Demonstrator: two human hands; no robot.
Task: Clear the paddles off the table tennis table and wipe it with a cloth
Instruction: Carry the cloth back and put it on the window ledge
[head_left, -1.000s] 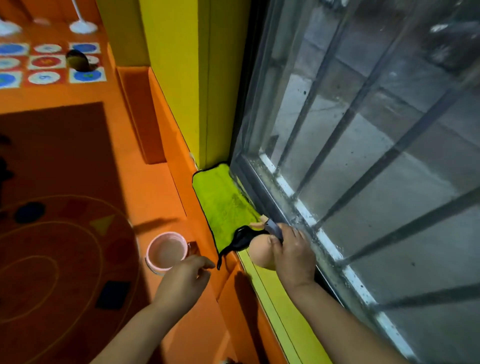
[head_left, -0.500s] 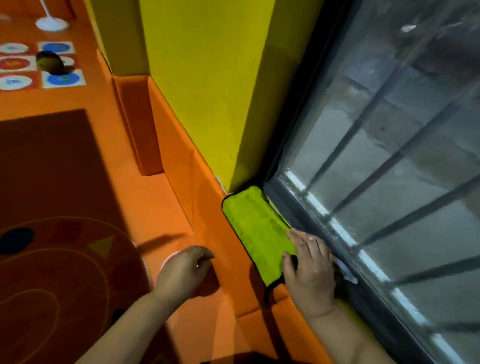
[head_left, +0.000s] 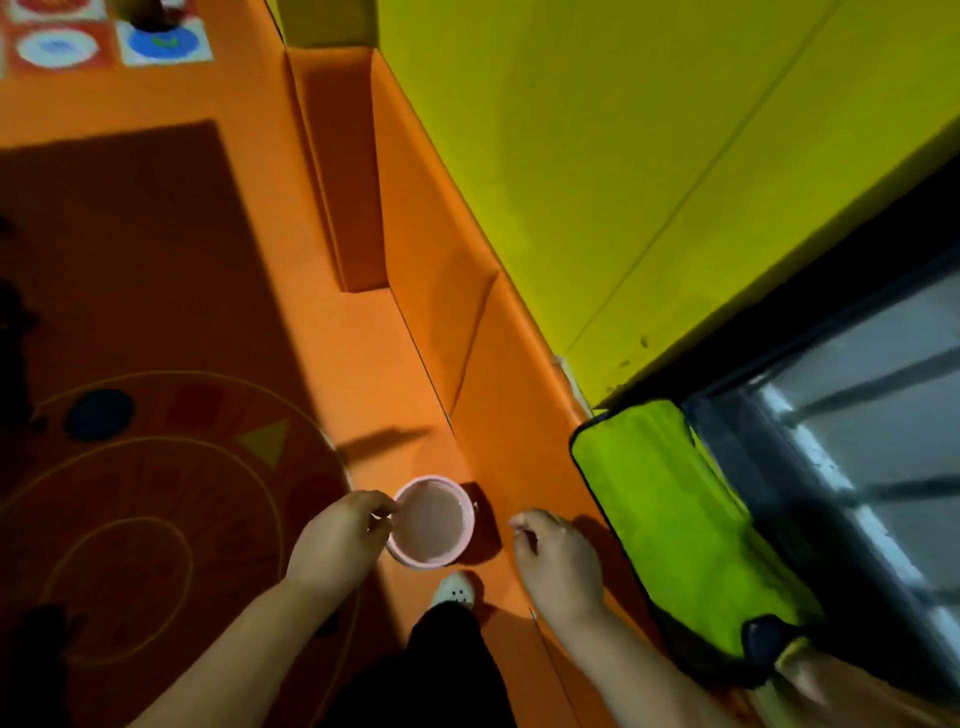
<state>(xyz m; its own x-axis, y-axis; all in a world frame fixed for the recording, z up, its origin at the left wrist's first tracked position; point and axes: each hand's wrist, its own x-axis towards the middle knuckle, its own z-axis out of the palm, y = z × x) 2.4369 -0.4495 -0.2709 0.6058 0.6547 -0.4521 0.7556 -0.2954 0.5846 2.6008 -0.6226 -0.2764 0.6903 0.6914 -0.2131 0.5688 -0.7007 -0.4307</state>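
- Pink rim of a bowl, low in the middle of the frame, is where the left grip sits. Its curled fingertips overlap the rim's left edge.
- Whether those fingers pinch the rim or only hang over it, I cannot tell.
- Right grip hangs just right of the bowl, apart from it. Its fingers are loosely curled and hold nothing.
- Between the two forearms, just below the bowl, shows the pale toe of a shoe above a dark trouser leg.
- Bowl and shoe are on the orange floor, close against the orange padding that runs from top centre down to lower right.
- Bright green, dark-edged cloth lies flat at centre right to lower right, on top of the padding along the foot of the window. It is near the right grip but not touching it.
- On the cloth's near end lies a dark rounded thing, too blurred to name.
- Barred glass fills the right edge of the frame; a yellow-green wall takes up the upper right.
- Left half of the frame holds a dark rug marked with rings and coloured shapes.
- Tiles printed with circles sit in the upper left corner.
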